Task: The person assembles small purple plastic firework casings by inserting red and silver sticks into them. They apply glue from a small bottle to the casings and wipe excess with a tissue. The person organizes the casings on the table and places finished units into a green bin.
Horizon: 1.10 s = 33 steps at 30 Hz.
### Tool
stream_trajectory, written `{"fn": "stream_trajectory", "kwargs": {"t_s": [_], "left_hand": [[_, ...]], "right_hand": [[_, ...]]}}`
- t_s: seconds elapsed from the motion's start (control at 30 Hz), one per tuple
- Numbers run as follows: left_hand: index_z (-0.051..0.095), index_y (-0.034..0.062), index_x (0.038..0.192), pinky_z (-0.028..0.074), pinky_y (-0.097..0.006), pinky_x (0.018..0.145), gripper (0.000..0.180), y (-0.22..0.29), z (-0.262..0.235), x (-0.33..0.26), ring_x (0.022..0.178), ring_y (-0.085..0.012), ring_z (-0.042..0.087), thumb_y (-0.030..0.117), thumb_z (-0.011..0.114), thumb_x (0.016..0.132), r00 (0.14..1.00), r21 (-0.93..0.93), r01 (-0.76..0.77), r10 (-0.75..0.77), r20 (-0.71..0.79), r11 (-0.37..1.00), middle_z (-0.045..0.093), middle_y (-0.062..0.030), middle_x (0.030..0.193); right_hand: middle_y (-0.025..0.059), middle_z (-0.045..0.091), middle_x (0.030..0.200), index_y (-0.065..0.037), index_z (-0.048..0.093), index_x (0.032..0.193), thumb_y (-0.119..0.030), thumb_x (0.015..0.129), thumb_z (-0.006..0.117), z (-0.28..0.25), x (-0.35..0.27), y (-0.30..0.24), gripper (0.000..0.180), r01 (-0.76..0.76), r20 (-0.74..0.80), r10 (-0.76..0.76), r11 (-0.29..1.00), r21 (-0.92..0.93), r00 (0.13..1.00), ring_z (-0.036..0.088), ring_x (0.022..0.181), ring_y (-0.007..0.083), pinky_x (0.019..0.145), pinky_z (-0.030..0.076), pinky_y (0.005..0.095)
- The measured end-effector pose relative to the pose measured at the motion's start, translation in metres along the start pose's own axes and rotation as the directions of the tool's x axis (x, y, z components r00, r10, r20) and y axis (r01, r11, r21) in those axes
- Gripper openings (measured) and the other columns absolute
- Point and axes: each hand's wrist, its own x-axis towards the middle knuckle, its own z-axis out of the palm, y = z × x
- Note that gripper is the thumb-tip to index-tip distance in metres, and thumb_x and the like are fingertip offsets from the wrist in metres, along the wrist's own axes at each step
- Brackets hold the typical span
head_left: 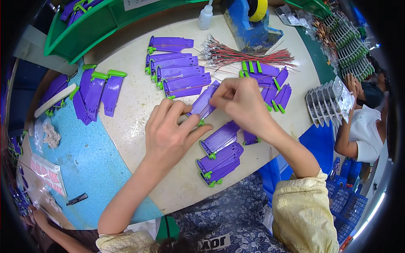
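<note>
A crowded workshop surrounds a pale, cream-coloured round bench (139,105) with a speckled light-blue mat (84,160) laid along its left side. At the middle of the bench the left hand (171,133) lies palm down, fingers spread, pressing the lower end of a flat purple plastic strip with a small green clip (205,103), which lies tilted on the bench top. The right hand (240,101) comes in from the right, its grip pinched narrow on the strip's upper end, thumb and fingertips closed together there. Just below the hands sits a fanned stack of similar purple strips (220,158), their green clips pointing down-left. Above the left hand lies another overlapping pile of purple strips (179,74), and a bundle of thin red and green wires with metal tips (249,55) stretches behind the right hand. A further group of purple strips (99,90) rests at the edge of the blue mat. At the far edge stand a small white squeeze bottle (206,17) and a blue tape dispenser with a yellow roll (252,23). At the right, another person in a white top (365,126) sits beside a rack of clear plastic trays (329,101).
</note>
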Motion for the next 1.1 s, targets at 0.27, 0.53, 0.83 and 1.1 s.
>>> {"fn": "stream_trajectory", "kwargs": {"t_s": [0.27, 0.53, 0.83, 1.1], "left_hand": [[0.063, 0.0039, 0.074, 0.053, -0.032, 0.066, 0.03, -0.01, -0.005, 0.021, 0.083, -0.0223, 0.059, 0.022, 0.086, 0.068, 0.98, -0.126, -0.096, 0.116, 0.162, 0.987, 0.073, -0.0019, 0.107], [0.055, 0.0034, 0.066, 0.053, -0.031, 0.065, 0.037, -0.01, 0.001, 0.024, 0.082, -0.0214, 0.059, 0.022, 0.087, 0.068, 0.984, -0.181, -0.077, 0.104, 0.145, 0.98, 0.075, -0.0012, 0.106], [0.058, 0.0048, 0.128, 0.053, -0.038, 0.079, 0.072, -0.016, -0.004, 0.018, 0.088, -0.0256, 0.062, 0.02, 0.09, 0.065, 0.985, -0.247, 0.114, -0.077, 0.155, 0.962, 0.074, -0.0042, 0.108], [0.065, 0.0021, 0.119, 0.054, -0.036, 0.074, 0.057, -0.008, -0.001, 0.012, 0.089, -0.0255, 0.063, 0.015, 0.087, 0.068, 0.997, -0.21, 0.061, -0.049, 0.06, 0.976, 0.07, -0.0086, 0.104]], "right_hand": [[0.0011, 0.057, 0.063, 0.004, 0.072, 0.095, -0.007, 0.083, 0.077, -0.054, 0.031, 0.015, 0.017, 0.391, -0.463, -0.481, 0.876, -0.282, 0.745, 0.05, 0.059, 0.0065, 0.054, 0.041, 0.0276], [-0.0026, 0.047, 0.06, 0.003, 0.071, 0.081, -0.022, 0.082, 0.073, -0.143, 0.067, 0.039, 0.026, -0.155, -0.176, 0.316, 0.787, 0.597, 0.932, 0.041, 0.054, 0.0092, 0.052, 0.034, 0.0276], [-0.0003, 0.067, 0.067, -0.003, 0.074, 0.077, -0.02, 0.082, 0.074, -0.086, 0.012, 0.009, 0.017, -0.211, 0.06, 0.203, 0.918, 0.335, 0.977, 0.047, 0.052, 0.0043, 0.047, 0.033, 0.0231], [0.0052, 0.065, 0.082, -0.003, 0.074, 0.117, -0.01, 0.095, 0.067, -0.01, -0.02, 0.01, 0.024, -0.1, 0.365, -0.005, 0.958, 0.268, 0.931, 0.054, 0.066, 0.0083, 0.054, 0.042, 0.0264]]}}
